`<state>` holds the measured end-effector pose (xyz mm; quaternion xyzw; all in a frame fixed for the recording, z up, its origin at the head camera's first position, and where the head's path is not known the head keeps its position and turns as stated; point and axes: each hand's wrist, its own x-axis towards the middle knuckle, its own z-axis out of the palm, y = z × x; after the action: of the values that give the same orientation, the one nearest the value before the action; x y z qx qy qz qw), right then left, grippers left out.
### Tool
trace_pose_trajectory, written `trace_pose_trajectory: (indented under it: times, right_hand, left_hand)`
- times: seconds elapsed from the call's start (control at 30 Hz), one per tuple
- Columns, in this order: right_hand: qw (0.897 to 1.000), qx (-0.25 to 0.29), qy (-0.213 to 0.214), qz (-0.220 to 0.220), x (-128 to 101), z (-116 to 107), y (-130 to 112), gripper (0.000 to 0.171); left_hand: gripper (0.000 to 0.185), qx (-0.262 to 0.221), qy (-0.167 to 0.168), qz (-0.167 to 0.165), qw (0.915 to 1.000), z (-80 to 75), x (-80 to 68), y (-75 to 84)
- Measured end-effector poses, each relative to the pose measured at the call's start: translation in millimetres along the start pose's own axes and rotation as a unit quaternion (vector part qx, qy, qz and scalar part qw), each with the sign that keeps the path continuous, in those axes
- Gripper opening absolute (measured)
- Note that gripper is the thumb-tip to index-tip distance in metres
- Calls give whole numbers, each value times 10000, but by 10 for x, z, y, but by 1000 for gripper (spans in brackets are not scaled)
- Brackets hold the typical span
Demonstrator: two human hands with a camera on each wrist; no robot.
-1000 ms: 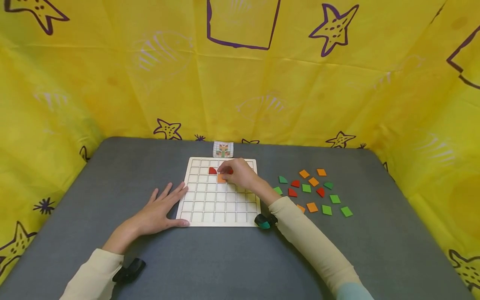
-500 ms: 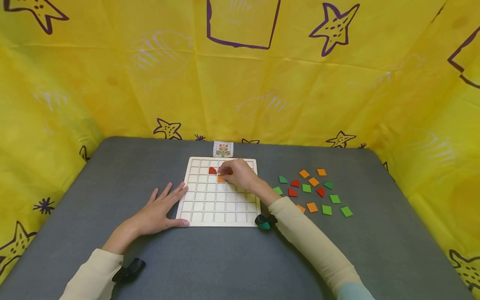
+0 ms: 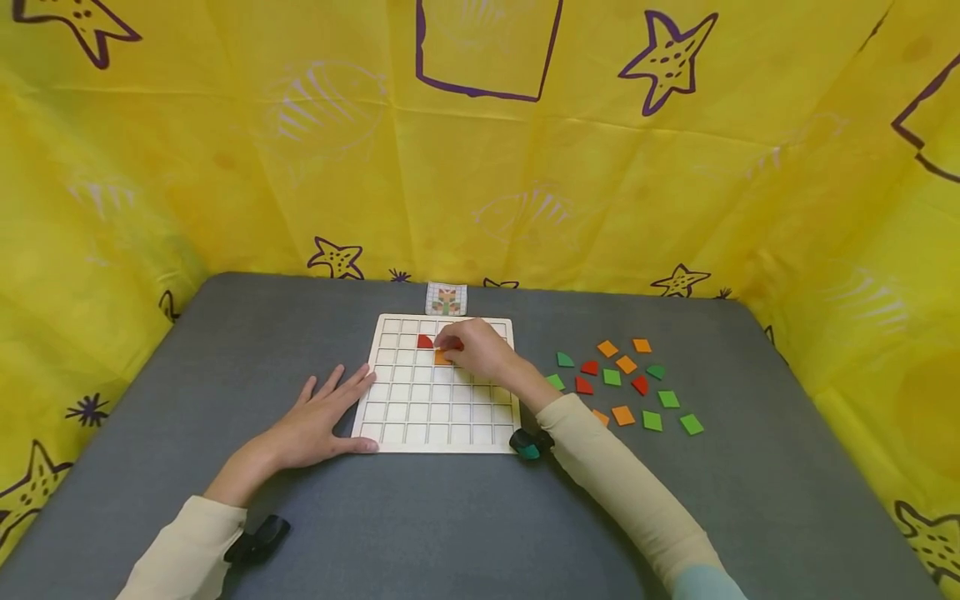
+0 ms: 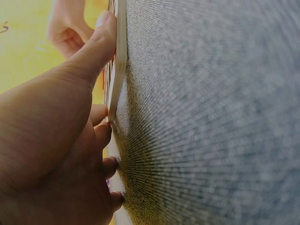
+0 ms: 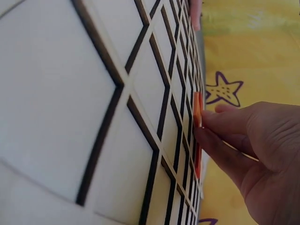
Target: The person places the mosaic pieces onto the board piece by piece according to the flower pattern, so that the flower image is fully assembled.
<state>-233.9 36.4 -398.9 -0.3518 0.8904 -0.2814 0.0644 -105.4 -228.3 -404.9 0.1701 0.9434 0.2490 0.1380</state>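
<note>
My left hand (image 3: 322,421) lies at the left side of a pale wooden grid board (image 3: 420,413), fingers spread and thumb on the near-left corner. In the left wrist view, its thumb (image 4: 96,47) rests along the board's edge. Over the board's upper middle, my right hand (image 3: 483,347) pinches at an orange square tile (image 5: 197,110) with thumb and forefinger. An orange tile (image 3: 442,357) shows beneath those fingers in the head view. Just left of them sits a red quarter-round tile (image 3: 425,342) in a cell. The fingers partly hide the cells beneath.
Loose tiles lie right of the board: orange squares (image 3: 623,415), green squares (image 3: 652,421), red quarter-rounds (image 3: 584,385) and green quarter-rounds (image 3: 566,360). A small pattern card (image 3: 446,299) stands behind the board. Yellow printed cloth (image 3: 480,167) encloses the grey table (image 3: 420,525).
Both hands stay nearly in place. The right fingers remain at the same spot over the board, and the tiles hold their places.
</note>
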Motion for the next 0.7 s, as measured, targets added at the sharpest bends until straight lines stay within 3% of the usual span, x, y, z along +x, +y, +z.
trace_pose_trajectory:
  times: [0.23, 0.43, 0.7]
  right_hand:
    - [9992, 382, -79, 47, -87, -93, 61, 21]
    - [9995, 291, 49, -107, -201, -212, 127, 19]
    - [9992, 166, 354, 127, -364, -392, 284, 16]
  left_hand:
    - [104, 11, 22, -4, 10000, 14, 0, -1]
    - [105, 12, 58, 19, 10000, 23, 4, -6]
    - [106, 46, 54, 57, 10000, 22, 11, -19]
